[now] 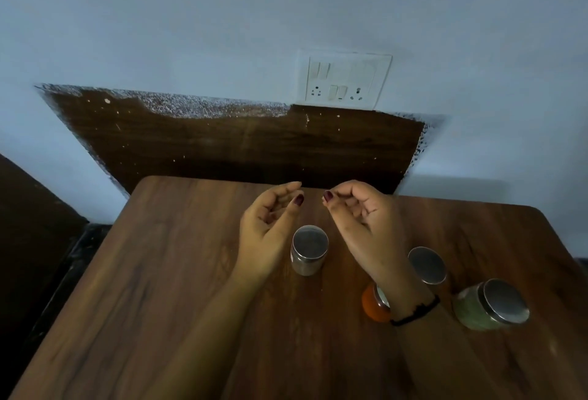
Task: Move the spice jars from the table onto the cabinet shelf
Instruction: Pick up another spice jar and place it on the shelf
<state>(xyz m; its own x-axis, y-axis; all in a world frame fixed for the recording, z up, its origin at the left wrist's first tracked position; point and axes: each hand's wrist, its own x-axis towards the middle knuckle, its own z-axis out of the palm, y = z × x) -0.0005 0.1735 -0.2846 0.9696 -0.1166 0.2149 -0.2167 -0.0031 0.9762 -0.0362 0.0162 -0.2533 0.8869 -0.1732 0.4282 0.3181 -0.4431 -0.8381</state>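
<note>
My right wrist hides most of the orange jar (370,306) and part of the far jar (428,264), whose contents I can't make out. My left hand (270,224) and right hand (359,224) hover over the table (152,272), fingers loosely curled, gripping nothing, flanking the middle jar (309,250). The green jar (490,304) stands nearest the right edge.

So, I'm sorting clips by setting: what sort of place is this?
Likely a home kitchen or dining corner: a wooden table holding steel-lidded spice jars, set against a painted wall with a switch-and-socket plate.
</note>
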